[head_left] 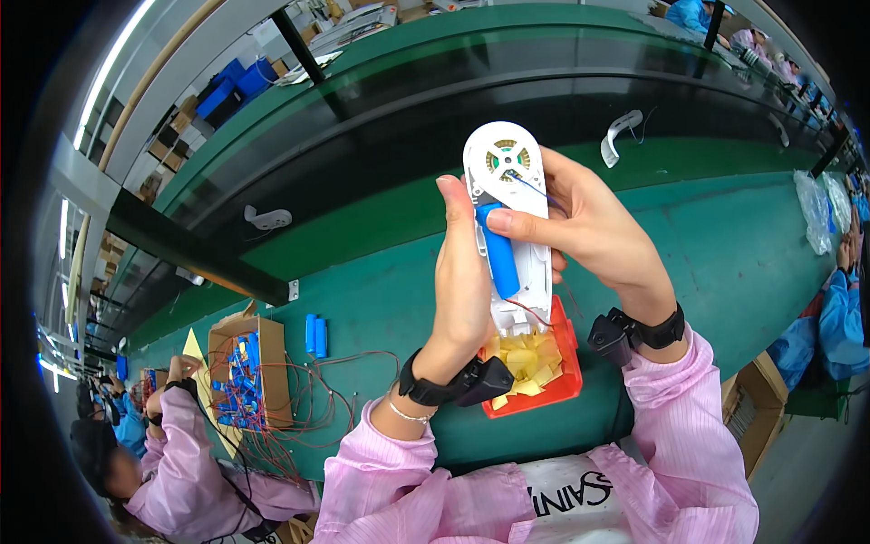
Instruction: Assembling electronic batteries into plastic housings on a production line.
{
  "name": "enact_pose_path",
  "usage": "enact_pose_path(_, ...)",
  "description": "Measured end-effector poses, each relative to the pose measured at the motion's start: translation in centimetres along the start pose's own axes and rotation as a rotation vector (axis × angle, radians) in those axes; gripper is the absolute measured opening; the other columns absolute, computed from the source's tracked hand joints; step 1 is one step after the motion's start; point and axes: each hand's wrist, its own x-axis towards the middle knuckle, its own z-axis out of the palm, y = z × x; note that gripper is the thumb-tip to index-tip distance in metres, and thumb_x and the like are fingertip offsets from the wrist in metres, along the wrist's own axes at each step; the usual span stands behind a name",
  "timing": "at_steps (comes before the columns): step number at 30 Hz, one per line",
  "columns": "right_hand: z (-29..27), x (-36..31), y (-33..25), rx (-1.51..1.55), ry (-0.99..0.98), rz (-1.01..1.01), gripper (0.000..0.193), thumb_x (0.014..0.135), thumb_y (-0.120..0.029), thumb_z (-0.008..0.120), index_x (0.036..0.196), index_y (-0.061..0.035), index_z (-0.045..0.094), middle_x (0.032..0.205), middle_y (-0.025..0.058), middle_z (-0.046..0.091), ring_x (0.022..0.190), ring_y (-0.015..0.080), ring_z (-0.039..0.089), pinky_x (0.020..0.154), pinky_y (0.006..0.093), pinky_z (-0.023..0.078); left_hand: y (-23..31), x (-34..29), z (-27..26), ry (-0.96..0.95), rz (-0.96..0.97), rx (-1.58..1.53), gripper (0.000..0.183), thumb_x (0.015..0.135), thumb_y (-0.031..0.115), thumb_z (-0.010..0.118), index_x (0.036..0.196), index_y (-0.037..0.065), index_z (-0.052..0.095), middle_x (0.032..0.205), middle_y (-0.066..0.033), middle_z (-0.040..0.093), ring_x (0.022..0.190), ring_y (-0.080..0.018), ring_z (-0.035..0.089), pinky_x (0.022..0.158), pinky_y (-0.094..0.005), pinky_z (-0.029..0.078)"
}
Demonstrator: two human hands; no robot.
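Note:
Raised over the bench, a white plastic housing with a round top is held between both my hands. A blue cylindrical battery lies lengthwise inside it, with thin red and blue wires about it. My right hand grips the housing from the right, its thumb pressing on the battery's upper end. Along the left edge rests my left hand, thumb pointing up and palm against the housing; its other fingers are hidden behind. Below the housing stands a red tray of yellow paper pieces.
A cardboard box of blue batteries with trailing red wires stands at left, near two loose batteries. Beyond the green bench, a dark conveyor belt carries white housings. A co-worker in a pink sleeve sits at left.

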Motion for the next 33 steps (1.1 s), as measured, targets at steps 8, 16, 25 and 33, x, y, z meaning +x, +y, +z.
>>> enact_pose_path(8,0.1,0.5,0.7,0.247,0.195,-0.343,0.04,0.092,-0.005,0.067,0.125,0.0027,0.047,0.11,0.0162,0.068,0.101,0.0219,0.068,0.087,0.0349,0.057,-0.2,-1.3,1.6,0.097,0.328,0.584,0.032,0.101,0.014,0.052,0.129,0.0,0.044,0.098,-0.0109,0.065,0.077,-0.0143,0.068,0.061,-0.0268,0.056)
enact_pose_path(16,-1.5,1.5,2.2,-0.095,0.365,-0.346,0.08,0.09,-0.013,0.072,0.151,0.0012,0.024,0.138,0.0227,0.05,0.124,0.0274,0.054,0.102,0.0365,0.046,-1.7,5.9,-6.1,0.182,0.123,0.121,0.032,0.101,0.025,0.055,0.116,-0.002,0.051,0.094,-0.012,0.067,0.066,-0.0173,0.067,0.061,-0.0289,0.055)
enact_pose_path(25,-1.3,-0.6,-1.6,-0.281,0.305,-0.374,0.047,0.095,-0.016,0.062,0.138,0.0003,0.052,0.132,0.017,0.058,0.113,0.0221,0.062,0.098,0.0324,0.047,-8.0,11.0,-17.7,0.484,0.161,-0.304,0.041,0.099,0.017,0.057,0.132,0.002,0.037,0.129,-0.0126,0.053,0.123,-0.0266,0.054,0.105,-0.0422,0.044)
enact_pose_path(33,-1.0,-1.4,-1.8,-0.435,0.338,-0.396,0.042,0.095,-0.016,0.063,0.132,0.0022,0.057,0.131,0.0147,0.06,0.113,0.0206,0.062,0.097,0.0323,0.047,-0.7,7.4,-15.9,0.066,-0.079,0.612,0.038,0.101,0.026,0.054,0.125,-0.002,0.063,0.117,-0.0142,0.068,0.106,-0.025,0.068,0.094,-0.0354,0.052)
